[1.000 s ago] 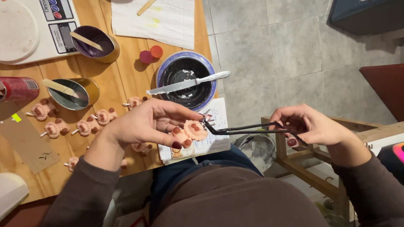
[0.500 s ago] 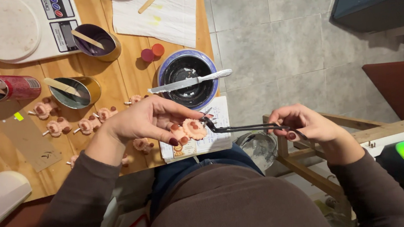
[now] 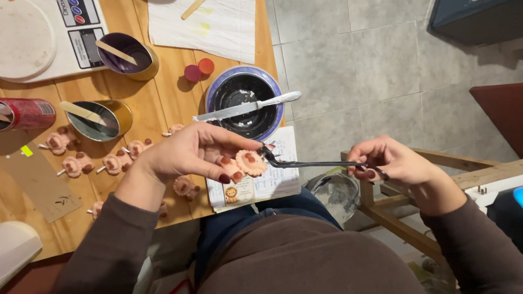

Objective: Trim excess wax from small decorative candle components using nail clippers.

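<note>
While L hand point(image 3: 192, 153) pinching pink figure point(image 3: 247, 163), R hand point(image 3: 392, 161) grip round black tweezers point(image 3: 313, 162).

wooden table point(image 3: 161, 86) | scale point(image 3: 24, 29) | 3 tins | bowl point(image 3: 245, 95) | paper sheet point(image 3: 225, 18) | pink figurines point(image 3: 80, 163)

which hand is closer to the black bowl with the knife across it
Left. The left hand sits just below the black bowl, its fingers almost under the rim, pinching a small pink figure. The right hand is farther off to the bowl's right, holding black tweezers.
</note>
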